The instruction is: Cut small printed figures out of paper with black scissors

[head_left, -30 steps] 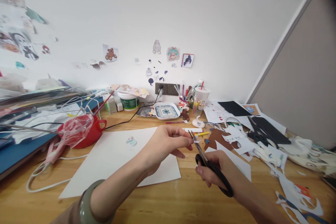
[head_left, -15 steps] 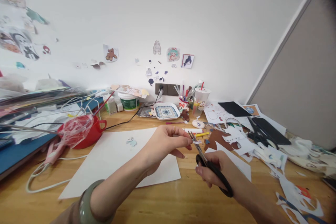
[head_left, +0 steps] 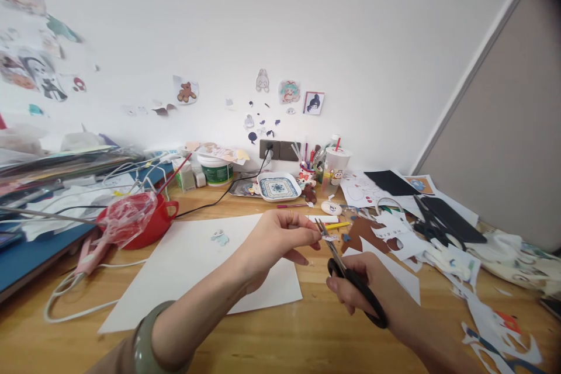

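Note:
Between the thumb and index finger of my left hand (head_left: pixel 280 242) is a small paper piece (head_left: pixel 329 238). My right hand (head_left: pixel 362 280) is closed round the handles of black-handled scissors (head_left: pixel 335 251). The blades point up and away, slightly apart, and the paper piece is at them. Under my left forearm lies a large white sheet (head_left: pixel 175 269), with a small pale-blue cutout (head_left: pixel 220 237) on it.
A red mug (head_left: pixel 151 225) with plastic wrap stands left. Behind are a square patterned plate (head_left: pixel 279 186), a lidded cup (head_left: pixel 335 169) and a white tub (head_left: pixel 215 170). Paper scraps (head_left: pixel 486 315), brown paper (head_left: pixel 362 234) and other scissors (head_left: pixel 433 228) lie right.

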`<state>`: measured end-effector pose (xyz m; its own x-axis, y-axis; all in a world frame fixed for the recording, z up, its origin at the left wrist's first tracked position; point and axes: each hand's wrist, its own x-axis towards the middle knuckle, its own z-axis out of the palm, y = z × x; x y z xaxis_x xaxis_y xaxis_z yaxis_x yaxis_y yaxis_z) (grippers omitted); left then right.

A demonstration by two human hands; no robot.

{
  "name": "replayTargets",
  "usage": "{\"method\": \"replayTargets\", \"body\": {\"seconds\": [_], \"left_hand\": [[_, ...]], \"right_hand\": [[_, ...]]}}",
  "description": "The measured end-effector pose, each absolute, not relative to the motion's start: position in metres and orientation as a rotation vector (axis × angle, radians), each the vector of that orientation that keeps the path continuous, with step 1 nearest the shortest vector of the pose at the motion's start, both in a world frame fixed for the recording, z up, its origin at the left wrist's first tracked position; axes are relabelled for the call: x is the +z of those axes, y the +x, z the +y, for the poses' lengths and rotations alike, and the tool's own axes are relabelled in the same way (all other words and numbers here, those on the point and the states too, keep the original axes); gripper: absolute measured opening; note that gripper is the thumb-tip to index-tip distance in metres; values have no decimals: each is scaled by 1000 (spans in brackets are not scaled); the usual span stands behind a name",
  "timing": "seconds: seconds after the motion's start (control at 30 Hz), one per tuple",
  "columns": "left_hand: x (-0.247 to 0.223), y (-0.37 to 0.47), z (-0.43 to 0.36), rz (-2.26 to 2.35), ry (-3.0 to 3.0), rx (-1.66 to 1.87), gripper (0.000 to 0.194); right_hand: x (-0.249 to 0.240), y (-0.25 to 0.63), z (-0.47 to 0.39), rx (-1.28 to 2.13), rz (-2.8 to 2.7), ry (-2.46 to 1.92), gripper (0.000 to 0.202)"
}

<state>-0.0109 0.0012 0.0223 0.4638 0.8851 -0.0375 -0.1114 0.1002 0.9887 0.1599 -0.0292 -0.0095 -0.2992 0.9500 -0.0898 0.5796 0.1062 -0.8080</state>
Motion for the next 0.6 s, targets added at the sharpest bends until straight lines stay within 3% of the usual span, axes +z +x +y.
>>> {"method": "replayTargets", "body": {"seconds": [0.6], "left_hand": [[17,-10,1,764,1272,914,8]], "right_hand": [[-12,160,-28,1183,-1933,-1342,23]]}}
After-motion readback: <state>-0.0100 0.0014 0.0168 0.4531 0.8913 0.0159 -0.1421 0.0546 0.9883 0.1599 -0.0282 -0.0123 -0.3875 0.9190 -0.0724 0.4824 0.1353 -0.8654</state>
